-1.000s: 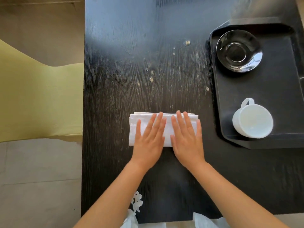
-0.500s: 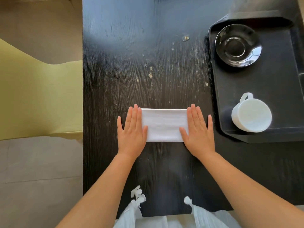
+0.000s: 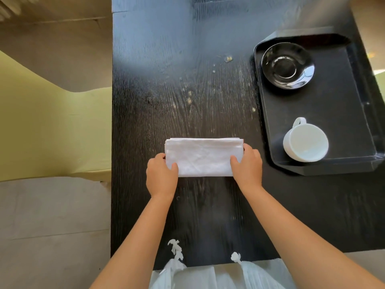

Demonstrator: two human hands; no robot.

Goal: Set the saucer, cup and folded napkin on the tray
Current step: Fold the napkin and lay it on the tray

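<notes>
A white folded napkin [image 3: 203, 156] lies on the black wooden table [image 3: 187, 90], left of the tray. My left hand [image 3: 161, 177] pinches its left end, thumb on top. My right hand [image 3: 248, 166] grips its right end the same way. The black tray [image 3: 312, 109] sits at the table's right side. On it a glossy black saucer [image 3: 287, 65] rests at the far end. A white cup [image 3: 305, 141] with its handle pointing away stands at the tray's near end, apart from the saucer.
A yellow-green cushioned seat [image 3: 52, 126] stands left of the table, over a grey floor. Pale specks mark the table's middle. My white garment with tied strings [image 3: 208, 272] shows at the near table edge.
My hands were flat on the napkin, slid outward to its two ends, and now curl around them, gripping the napkin. The saucer and cup have not moved on the tray.
</notes>
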